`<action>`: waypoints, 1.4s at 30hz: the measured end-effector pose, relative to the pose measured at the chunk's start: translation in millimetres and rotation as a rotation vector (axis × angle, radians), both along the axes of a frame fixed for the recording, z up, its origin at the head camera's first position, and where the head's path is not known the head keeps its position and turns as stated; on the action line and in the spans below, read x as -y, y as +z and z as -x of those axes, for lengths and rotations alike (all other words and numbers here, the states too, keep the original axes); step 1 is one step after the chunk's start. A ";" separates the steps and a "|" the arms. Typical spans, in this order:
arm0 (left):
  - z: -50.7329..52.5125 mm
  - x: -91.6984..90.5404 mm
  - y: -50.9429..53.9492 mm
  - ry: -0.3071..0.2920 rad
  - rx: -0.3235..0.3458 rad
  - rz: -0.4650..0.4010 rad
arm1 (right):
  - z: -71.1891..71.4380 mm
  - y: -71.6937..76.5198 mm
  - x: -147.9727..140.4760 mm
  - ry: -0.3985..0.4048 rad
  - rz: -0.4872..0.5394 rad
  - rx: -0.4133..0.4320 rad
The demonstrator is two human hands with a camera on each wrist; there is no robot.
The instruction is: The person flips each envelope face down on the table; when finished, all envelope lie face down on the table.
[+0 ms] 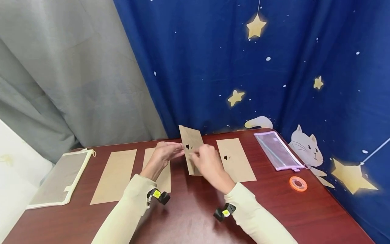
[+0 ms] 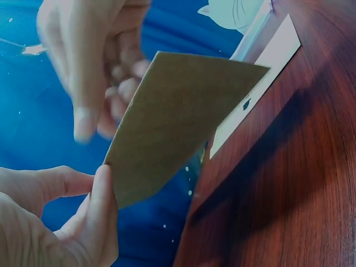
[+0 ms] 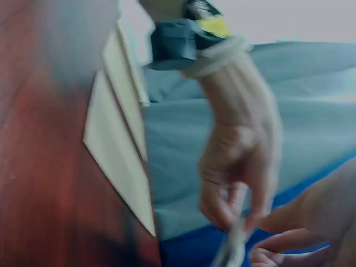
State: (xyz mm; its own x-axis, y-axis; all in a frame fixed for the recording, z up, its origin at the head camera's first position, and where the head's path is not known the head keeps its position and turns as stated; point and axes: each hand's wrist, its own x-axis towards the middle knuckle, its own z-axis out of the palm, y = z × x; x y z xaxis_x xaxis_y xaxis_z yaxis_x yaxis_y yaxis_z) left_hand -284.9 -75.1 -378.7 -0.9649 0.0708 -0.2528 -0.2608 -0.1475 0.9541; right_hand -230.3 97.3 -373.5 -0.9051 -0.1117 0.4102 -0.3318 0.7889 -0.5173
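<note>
A brown kraft paper envelope [image 1: 191,137] with a small dark print is held up on edge above the table, tilted. My left hand [image 1: 166,152] pinches its side edge between thumb and fingers, as the left wrist view shows on the envelope [image 2: 178,117]. Close in front of the printed face is my right hand [image 1: 210,164]. Its thumb points down and its fingers curl loosely in the left wrist view, where the hand [image 2: 94,61] is blurred and nothing shows in it. To the right lies a second printed envelope [image 1: 236,162], flat on the table.
On the left are two plain brown envelopes, an outer one [image 1: 117,173] and an inner one [image 1: 166,176], beside a cream-edged mesh zip pouch [image 1: 61,179]. A purple mesh pouch [image 1: 275,149] and an orange tape roll [image 1: 298,183] lie right. Curtains [image 1: 207,67] hang behind the table [image 1: 189,217].
</note>
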 end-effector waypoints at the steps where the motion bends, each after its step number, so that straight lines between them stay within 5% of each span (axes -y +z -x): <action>1: -0.8 0.1 0.0 0.006 -0.012 0.000 | -4.5 0.6 8.1 0.015 -0.034 -0.036; 8: -8.0 -11.0 2.7 0.067 -0.086 0.009 | -13.9 -13.4 35.6 -0.111 -0.264 -0.232; 13: -10.5 -22.0 5.7 0.102 -0.090 0.043 | -12.5 -13.7 32.7 -0.185 -0.304 -0.272; 19: -7.4 -15.8 -14.2 0.137 -0.051 0.065 | -9.5 5.7 17.3 -0.186 -0.172 -0.223; 23: -2.7 -10.6 -34.8 0.082 0.052 0.000 | -8.3 22.7 10.1 -0.168 -0.062 -0.192; 27: 1.2 -10.8 -45.9 0.039 0.083 -0.063 | -7.5 33.6 7.1 -0.166 -0.013 -0.134; 36: -1.7 -11.8 -43.5 0.051 0.037 -0.039 | -6.1 32.0 -0.6 -0.166 0.036 -0.051; 42: -6.7 -1.3 -32.7 0.093 -0.019 0.019 | 2.0 23.9 -24.7 -0.121 0.188 0.052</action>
